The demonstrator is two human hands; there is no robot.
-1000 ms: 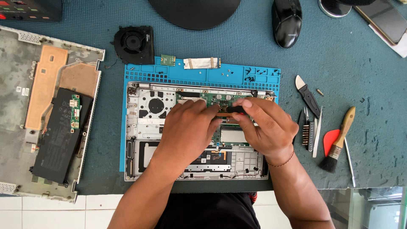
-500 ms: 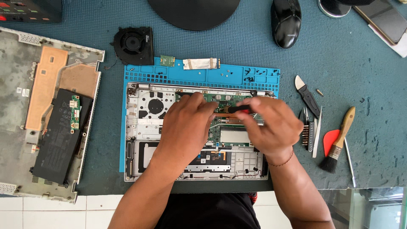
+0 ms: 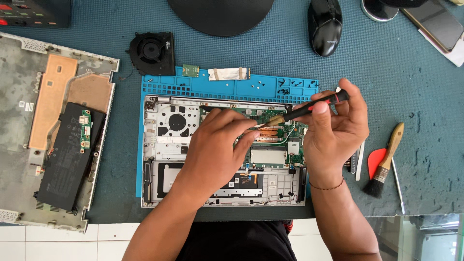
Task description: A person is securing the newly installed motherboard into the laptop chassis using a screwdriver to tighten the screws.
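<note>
Already stripped: fan [image 3: 152,53] and bottom cover [image 3: 53,130] lie far left of left hand [image 3: 215,150]. Right hand [image 3: 336,130] clamped on screwdriver [image 3: 307,110]; left fingers pinched together at its tip; motherboard [image 3: 270,140] beneath still seated.

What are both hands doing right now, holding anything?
Left hand: fingers curled, resting on the laptop's motherboard, pinching the screwdriver near its tip.
Right hand: closed on the screwdriver's black-and-red handle.
</note>
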